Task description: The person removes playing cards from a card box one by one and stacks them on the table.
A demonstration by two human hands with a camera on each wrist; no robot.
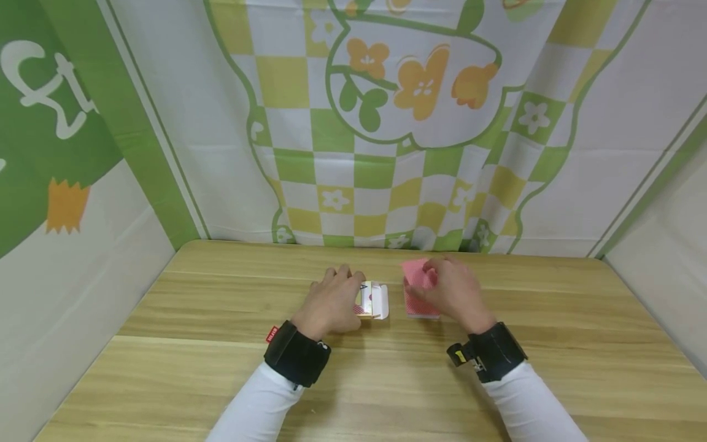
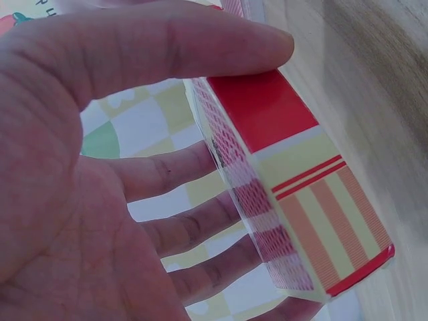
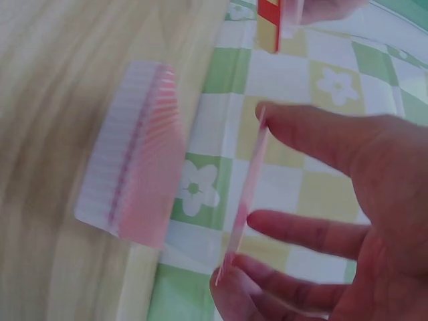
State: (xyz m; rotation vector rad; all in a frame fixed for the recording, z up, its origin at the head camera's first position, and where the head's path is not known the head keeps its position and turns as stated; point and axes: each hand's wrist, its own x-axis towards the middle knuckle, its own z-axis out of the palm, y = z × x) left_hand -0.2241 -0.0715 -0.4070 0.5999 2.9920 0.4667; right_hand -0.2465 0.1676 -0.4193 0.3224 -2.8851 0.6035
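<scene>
My left hand (image 1: 331,301) grips a small playing-card box (image 1: 364,299) close over the table, thumb along the near side and fingers along the far side. The box's white flap (image 1: 381,301) stands out toward the right. In the left wrist view the box (image 2: 287,194) shows a red, cream and orange-striped end. To the right, a deck of pink-backed cards (image 1: 418,309) lies stacked on the wood. Above it, my right hand (image 1: 455,294) pinches one pink card (image 1: 415,270) between thumb and fingers. Seen edge-on, that card (image 3: 247,187) is apart from the deck (image 3: 134,160).
Both hands work over the far half of a wooden table (image 1: 375,393). A green, yellow and white patterned curtain (image 1: 375,166) hangs right behind its back edge. Pale walls (image 1: 663,245) close in on either side.
</scene>
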